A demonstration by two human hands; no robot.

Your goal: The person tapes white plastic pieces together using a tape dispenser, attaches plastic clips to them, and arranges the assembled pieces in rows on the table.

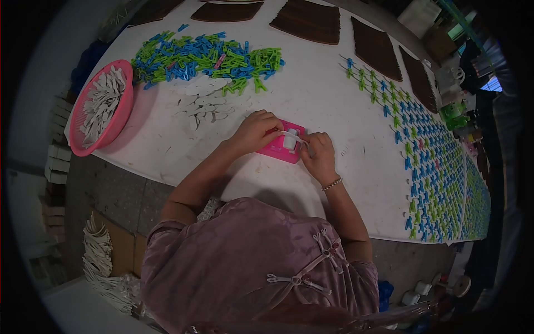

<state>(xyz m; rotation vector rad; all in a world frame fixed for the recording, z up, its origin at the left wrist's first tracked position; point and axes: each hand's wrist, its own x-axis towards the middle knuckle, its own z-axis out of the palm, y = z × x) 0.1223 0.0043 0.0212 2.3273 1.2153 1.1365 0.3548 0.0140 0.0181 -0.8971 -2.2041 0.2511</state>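
Note:
Over a pink block (273, 149) with a white fitting (290, 139) on it, both hands hold a thin white strip (291, 135). My left hand (257, 132) pinches its left end with curled fingers. At the strip's other end, my right hand (319, 155) is closed on it, a bracelet round the wrist. The strip lies across the top of the fitting. Loose white pieces (204, 107) lie on the table to the left of my left hand. Behind them is a pile of green and blue clips (194, 55).
A pink basket (129, 92) of white pieces stands at the table's left edge. Rows of blue and green clips (434, 167) cover the right side of the white table (356, 195). Dark brown slatted pieces (306, 21) lie along the far edge. Bottles (456, 114) stand at the far right.

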